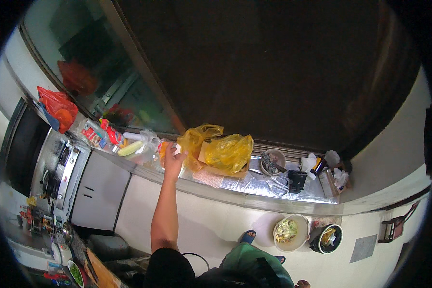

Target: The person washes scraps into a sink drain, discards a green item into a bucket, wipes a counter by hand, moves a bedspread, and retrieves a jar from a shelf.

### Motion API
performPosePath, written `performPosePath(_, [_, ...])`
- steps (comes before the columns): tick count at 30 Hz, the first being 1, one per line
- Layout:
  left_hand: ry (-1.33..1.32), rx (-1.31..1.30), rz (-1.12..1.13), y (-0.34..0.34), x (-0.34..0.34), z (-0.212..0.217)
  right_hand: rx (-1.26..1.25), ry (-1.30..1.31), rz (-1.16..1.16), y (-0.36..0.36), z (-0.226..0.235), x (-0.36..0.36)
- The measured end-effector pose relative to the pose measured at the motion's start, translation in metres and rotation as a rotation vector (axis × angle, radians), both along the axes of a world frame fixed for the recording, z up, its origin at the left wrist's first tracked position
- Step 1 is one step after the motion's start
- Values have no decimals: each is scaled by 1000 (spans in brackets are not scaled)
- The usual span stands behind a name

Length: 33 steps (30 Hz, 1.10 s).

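My left hand (173, 156) reaches out over the window ledge, its fingers and thumb bent around something small and pale that I cannot make out. Beside the fingers is an orange-and-white packet (163, 150), partly covered by the hand. Just right of the hand, a crumpled yellow plastic bag (230, 152) lies over an open cardboard box (240, 171). To its left are a clear plastic bag (150, 140) and a long pale-green vegetable (130, 149). Only a bit of my right hand (302, 284) shows at the lower edge, low beside my body; its fingers are mostly cut off.
Along the foil-covered ledge (254, 185) stand a bowl (273, 162), scissors (277, 185) and a black item (297, 181). A stove (65, 177) lies left. On the floor are a pale bucket (302, 235), a black bin (317, 240) and a small wooden chair (396, 227).
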<state>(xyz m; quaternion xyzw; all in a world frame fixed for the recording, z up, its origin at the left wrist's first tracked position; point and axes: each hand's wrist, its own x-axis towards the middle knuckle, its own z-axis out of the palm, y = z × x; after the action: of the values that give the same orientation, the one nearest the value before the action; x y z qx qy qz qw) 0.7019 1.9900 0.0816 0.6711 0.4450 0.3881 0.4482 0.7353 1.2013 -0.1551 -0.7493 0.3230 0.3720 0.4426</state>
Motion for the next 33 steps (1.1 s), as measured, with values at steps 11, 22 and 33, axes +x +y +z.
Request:
performPosePath(11, [753,482,-384,-90,7,-8,153,-91,-15,18,25,-1])
performPosePath(22, [489,608,-203,-80,2,-4,73,-103,60,33,21,-4])
performPosePath(33, [886,299,-534,-23,120,-50,49,-220,112,3,-28,-28])
